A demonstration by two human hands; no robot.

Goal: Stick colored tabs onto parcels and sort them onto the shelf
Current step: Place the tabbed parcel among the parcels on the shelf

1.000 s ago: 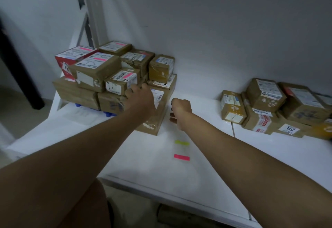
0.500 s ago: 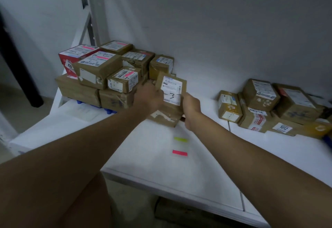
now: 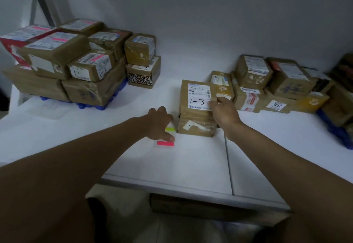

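A brown parcel [image 3: 196,108] with a white label marked "1-3" stands on the white shelf [image 3: 191,162], just left of the right pile. My right hand [image 3: 224,111] grips its right upper edge, thumb on the label. My left hand [image 3: 159,123] is down on the shelf beside the parcel's left side. Its fingers and thumb close round the yellow tab [image 3: 170,129]. A pink tab [image 3: 165,143] lies flat just in front of that hand.
A stack of taped parcels [image 3: 76,64], several with pink tabs, fills the back left on blue trays. Another pile of parcels [image 3: 277,87] lines the back right. A seam [image 3: 228,162] divides the shelf boards. A wall closes the back.
The "1-3" parcel came off the left stack, moved right and now stands on the shelf. My left hand let go of it and dropped to the yellow tab.
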